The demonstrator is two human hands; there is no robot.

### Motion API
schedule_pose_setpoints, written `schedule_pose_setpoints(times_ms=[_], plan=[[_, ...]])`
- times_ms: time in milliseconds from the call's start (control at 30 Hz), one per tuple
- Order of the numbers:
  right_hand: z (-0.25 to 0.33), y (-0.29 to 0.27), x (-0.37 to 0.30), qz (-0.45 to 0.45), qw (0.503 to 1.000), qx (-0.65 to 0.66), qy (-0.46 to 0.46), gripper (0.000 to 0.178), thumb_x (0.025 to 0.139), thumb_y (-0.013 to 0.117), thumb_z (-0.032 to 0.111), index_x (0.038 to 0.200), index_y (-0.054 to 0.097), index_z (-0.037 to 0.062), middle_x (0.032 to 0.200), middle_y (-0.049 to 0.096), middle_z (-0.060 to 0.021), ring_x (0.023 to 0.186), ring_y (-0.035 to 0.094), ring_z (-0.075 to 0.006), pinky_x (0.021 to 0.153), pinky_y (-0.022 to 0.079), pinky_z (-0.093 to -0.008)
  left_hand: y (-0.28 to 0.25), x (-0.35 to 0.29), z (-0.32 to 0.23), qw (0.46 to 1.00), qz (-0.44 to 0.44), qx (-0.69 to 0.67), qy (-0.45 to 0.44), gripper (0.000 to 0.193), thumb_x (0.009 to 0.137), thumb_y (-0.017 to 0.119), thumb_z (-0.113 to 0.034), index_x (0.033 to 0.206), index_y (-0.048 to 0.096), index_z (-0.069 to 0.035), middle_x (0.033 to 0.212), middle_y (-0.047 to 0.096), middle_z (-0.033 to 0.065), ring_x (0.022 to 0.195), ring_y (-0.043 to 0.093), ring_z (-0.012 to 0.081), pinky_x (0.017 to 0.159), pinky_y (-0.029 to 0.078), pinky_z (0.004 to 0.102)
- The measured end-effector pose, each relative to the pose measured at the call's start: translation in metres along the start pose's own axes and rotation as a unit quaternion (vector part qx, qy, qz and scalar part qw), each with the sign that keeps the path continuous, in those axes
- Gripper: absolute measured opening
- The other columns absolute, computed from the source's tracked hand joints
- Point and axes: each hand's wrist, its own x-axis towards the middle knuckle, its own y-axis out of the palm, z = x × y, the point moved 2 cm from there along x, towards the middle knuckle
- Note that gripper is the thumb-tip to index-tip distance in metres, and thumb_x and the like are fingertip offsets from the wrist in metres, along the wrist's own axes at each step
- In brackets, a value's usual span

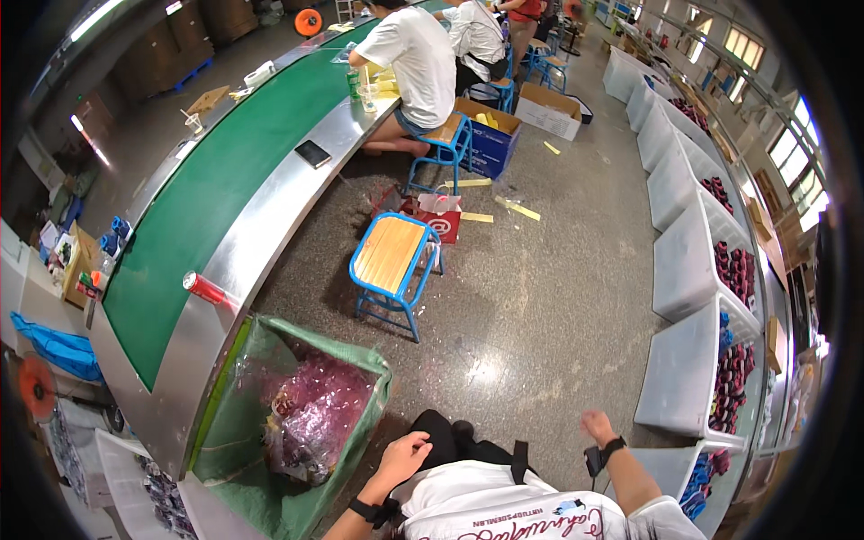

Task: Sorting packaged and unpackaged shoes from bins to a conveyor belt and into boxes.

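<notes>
My left hand [405,457] hangs in front of me with its fingers loosely bent and apart, and nothing shows in it. It is nearest to a green woven sack [382,373] filled with crumpled clear and pinkish plastic [315,409]. On the other side, my right hand [596,427] is held out over the floor, apart from anything around it. Its fingers are small and blurred, and I see no object there. Both wrists wear dark bands; a small black device [594,461] sits at the right one.
A green conveyor table [225,198] with a metal edge runs along the left, bearing a red can [202,286] and a phone [313,153]. A blue-framed stool [390,255] stands ahead. White bins [684,360] line the right. A seated person [414,63] is farther off.
</notes>
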Motion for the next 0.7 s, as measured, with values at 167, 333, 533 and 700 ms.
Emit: schedule_pose_setpoints(times_ms=[167, 333, 533, 700], plan=[[0.146, 0.008, 0.091, 0.048, 0.997, 0.046, -0.037, 0.031, 0.085, 0.051, 0.020, 0.108, 0.053, -0.0003, 0.086, 0.063, -0.0080, 0.076, 0.061, -0.0152, 0.066, 0.048, -0.0288, -0.015, 0.057, -0.013, 0.998, -0.004, -0.032, -0.055, 0.028, 0.080, 0.060, -0.022, 0.102, 0.059, -0.005, 0.087, 0.065, 0.0121, 0.076, 0.064, 0.0221, 0.069, 0.050, 0.0313], [0.166, 0.042, 0.144, 0.140, 0.978, -0.121, -0.095, 0.037, 0.082, 0.054, 0.032, 0.105, 0.057, 0.0023, 0.089, 0.065, -0.0112, 0.082, 0.062, -0.0213, 0.073, 0.048, -0.0331, -0.038, 0.157, 0.005, 0.990, -0.065, -0.099, -0.082, 0.025, 0.081, 0.060, -0.021, 0.100, 0.061, -0.004, 0.088, 0.065, 0.0122, 0.081, 0.063, 0.0212, 0.073, 0.049, 0.0301], [0.186, 0.033, 0.155, 0.140, 0.962, -0.217, -0.088, 0.035, 0.081, 0.053, 0.033, 0.100, 0.062, 0.0048, 0.089, 0.065, -0.0132, 0.081, 0.063, -0.0223, 0.072, 0.048, -0.0310, -0.077, 0.260, -0.005, 0.980, -0.097, -0.171, -0.032, 0.020, 0.084, 0.059, -0.014, 0.100, 0.060, -0.001, 0.082, 0.062, 0.0046, 0.068, 0.059, 0.0111, 0.061, 0.049, 0.0251], [0.235, -0.002, 0.186, 0.217, 0.945, -0.246, -0.005, 0.033, 0.083, 0.048, 0.030, 0.101, 0.062, 0.0055, 0.091, 0.064, -0.0137, 0.082, 0.063, -0.0208, 0.072, 0.048, -0.0310, -0.090, 0.317, -0.008, 0.958, -0.135, -0.232, -0.102, 0.018, 0.081, 0.060, -0.015, 0.095, 0.062, -0.003, 0.075, 0.064, 0.0063, 0.063, 0.060, 0.0101, 0.057, 0.048, 0.0242]])
